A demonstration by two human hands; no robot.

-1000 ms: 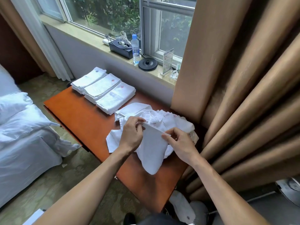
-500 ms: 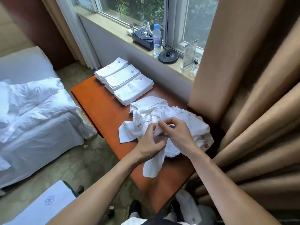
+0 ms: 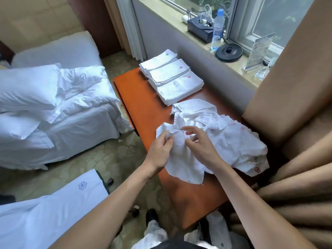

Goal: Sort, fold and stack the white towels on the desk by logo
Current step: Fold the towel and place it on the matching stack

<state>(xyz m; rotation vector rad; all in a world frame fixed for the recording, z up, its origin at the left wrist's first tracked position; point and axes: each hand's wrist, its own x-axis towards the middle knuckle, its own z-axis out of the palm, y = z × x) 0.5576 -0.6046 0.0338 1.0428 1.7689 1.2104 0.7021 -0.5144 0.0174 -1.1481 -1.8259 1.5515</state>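
Note:
A loose heap of white towels [image 3: 231, 141] with small red logos lies on the near half of the orange desk [image 3: 143, 105]. One white towel [image 3: 185, 166] hangs from the heap toward the desk's front edge. My left hand [image 3: 161, 150] pinches its crumpled upper edge. My right hand [image 3: 199, 144] sits just to the right with curled fingers in the same cloth. Three folded stacks [image 3: 172, 78] lie side by side at the far end; the farthest shows a blue logo, the other two red ones.
A bed with white pillows [image 3: 53, 105] stands left of the desk. Brown curtains [image 3: 296, 105] hang at the right. The windowsill holds a water bottle [image 3: 217, 29], a black box, a black round base and a card stand. More white cloth lies at lower left.
The towel, held up and spread between both hands a second ago, has come down onto the heap. Both hands have drawn close together on its bunched top edge. The view has swung left.

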